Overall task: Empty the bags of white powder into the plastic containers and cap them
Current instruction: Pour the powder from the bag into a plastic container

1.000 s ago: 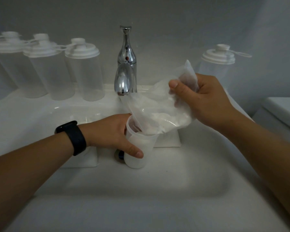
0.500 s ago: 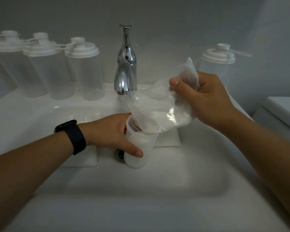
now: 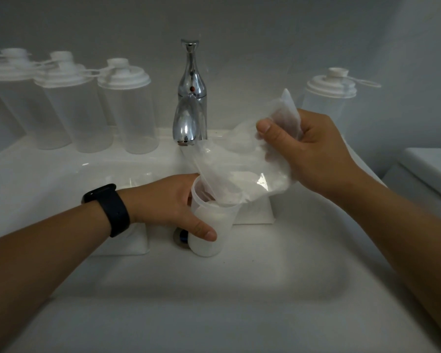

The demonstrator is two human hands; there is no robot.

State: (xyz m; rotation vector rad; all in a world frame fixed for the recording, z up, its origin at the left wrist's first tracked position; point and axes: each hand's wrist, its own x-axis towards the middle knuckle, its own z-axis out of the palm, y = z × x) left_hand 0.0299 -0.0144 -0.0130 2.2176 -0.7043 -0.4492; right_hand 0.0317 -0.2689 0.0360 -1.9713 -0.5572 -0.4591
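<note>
Two hands: open container (image 3: 211, 225) gripped by left hand (image 3: 171, 205); bag (image 3: 242, 171) pinched by right hand (image 3: 313, 154).
Spill risk: powder could be scattered beside the container rim if the bag mouth slips.

White sink (image 3: 61, 174) & white powder in a clear, frosted-looking bag (image 3: 242, 169), translucent milky open container (image 3: 211, 225) w/ no pattern — 4 capped containers same cloudy plastic w/ white lids, e.g. (image 3: 127, 108), shiny chrome faucet (image 3: 190, 108) w/ small red dot, black wristband (image 3: 107, 210), grey wall.
</note>
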